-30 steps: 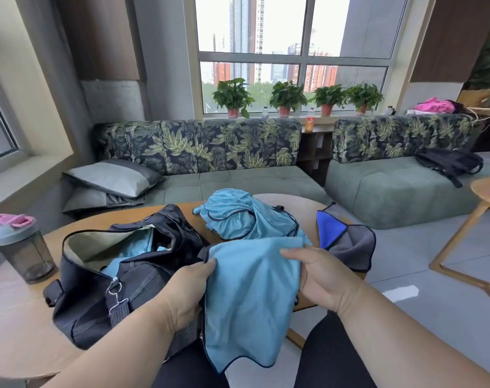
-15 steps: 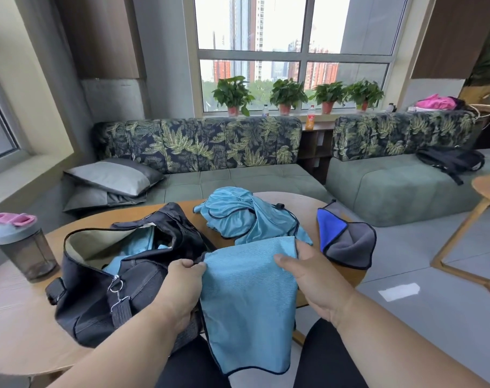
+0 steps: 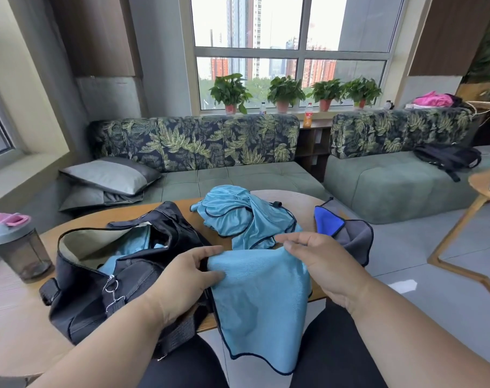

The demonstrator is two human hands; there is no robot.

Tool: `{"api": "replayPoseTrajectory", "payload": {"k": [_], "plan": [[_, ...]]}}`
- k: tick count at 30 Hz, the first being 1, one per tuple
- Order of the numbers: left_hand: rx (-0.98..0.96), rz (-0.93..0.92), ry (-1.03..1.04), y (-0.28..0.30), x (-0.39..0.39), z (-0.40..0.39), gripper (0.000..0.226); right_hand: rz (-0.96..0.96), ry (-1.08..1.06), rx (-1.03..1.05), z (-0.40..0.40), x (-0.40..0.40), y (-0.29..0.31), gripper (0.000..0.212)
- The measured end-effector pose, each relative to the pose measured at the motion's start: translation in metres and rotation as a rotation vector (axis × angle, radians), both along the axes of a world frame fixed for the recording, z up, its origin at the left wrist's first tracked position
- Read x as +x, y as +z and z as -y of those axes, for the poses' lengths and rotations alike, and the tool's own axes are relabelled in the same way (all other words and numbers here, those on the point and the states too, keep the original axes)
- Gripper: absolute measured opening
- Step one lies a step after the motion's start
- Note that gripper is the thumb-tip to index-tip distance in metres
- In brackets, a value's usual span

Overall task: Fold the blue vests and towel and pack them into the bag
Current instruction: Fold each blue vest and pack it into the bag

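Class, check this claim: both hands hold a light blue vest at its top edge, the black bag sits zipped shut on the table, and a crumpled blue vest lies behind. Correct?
One error: the head view shows the black bag open, not zipped shut, with blue fabric inside. The left hand and right hand do hold the light blue vest; the crumpled blue vest lies behind.

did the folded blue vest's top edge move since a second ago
Yes: the vest rose and now overlaps the crumpled vest on the table.

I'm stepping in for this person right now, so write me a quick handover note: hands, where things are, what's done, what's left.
Left hand and right hand: each pinches a top corner of the light blue vest, which hangs off the table edge over the lap.
Black bag: open on the table, some light blue fabric already inside.
Second blue vest: crumpled on the table behind.
Blue and grey towel: on the right, loosely folded.
Left: finish folding and pack this vest, then the second vest and the towel.
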State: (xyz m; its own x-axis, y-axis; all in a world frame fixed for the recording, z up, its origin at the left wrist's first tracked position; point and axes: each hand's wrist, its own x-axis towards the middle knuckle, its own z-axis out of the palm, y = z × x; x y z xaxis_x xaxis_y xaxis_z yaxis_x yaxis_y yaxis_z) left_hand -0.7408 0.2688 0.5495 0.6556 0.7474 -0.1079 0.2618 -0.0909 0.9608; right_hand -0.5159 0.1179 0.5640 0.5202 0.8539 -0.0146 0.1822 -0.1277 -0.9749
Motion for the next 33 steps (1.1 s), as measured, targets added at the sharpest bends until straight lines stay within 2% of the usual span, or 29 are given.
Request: {"api": "replayPoseTrajectory", "payload": {"k": [2,4,6,8,10,13,14,17,21,23,24,26,28,29,33], "plan": [[0.25,-0.214,-0.014,-0.002,-0.002,-0.008,0.048,0.125,0.077,-0.133,0.005,0.007,0.007,0.019],[0.484,-0.357,0.015,0.001,0.002,-0.01,0.042,0.237,0.108,-0.253,0.008,0.018,0.012,0.028],[0.632,-0.396,0.04,0.007,0.009,-0.013,0.036,0.366,0.127,-0.366,0.007,0.025,0.022,0.046],[0.725,-0.396,0.055,0.018,0.019,-0.018,0.027,0.474,0.147,-0.42,0.002,0.031,0.034,0.054],[0.829,-0.453,0.06,0.032,0.033,-0.028,0.016,0.556,0.121,-0.417,-0.008,0.041,0.047,0.047],[0.949,-0.552,0.068,0.064,0.058,-0.05,0.02,0.741,0.085,-0.437,-0.032,0.062,0.074,0.025],[0.959,-0.548,0.07,0.076,0.066,-0.058,0.021,0.785,0.073,-0.431,-0.04,0.071,0.084,0.017],[0.979,-0.439,0.1,0.113,0.085,-0.078,0.02,0.803,-0.002,-0.314,-0.059,0.089,0.121,0.024],[1.021,-0.188,0.212,0.152,0.096,-0.087,0.017,0.851,-0.155,-0.07,-0.063,0.095,0.166,0.03],[1.07,-0.068,0.276,0.154,0.093,-0.087,0.007,0.815,-0.186,0.052,-0.057,0.091,0.171,0.027],[1.102,-0.024,0.29,0.148,0.089,-0.086,0.003,0.788,-0.192,0.103,-0.052,0.089,0.166,0.023],[1.15,-0.001,0.296,0.121,0.08,-0.085,0.011,0.714,-0.194,0.142,-0.044,0.081,0.139,0.016],[1.123,-0.03,0.271,0.071,0.067,-0.081,0.018,0.687,-0.165,0.067,-0.038,0.074,0.09,0.022],[1.097,-0.087,0.244,0.042,0.059,-0.076,0.02,0.681,-0.135,-0.005,-0.036,0.071,0.06,0.025],[0.974,-0.388,0.026,-0.081,0.022,-0.049,0.019,0.623,0.036,-0.339,-0.018,0.048,-0.057,0.015]]}}
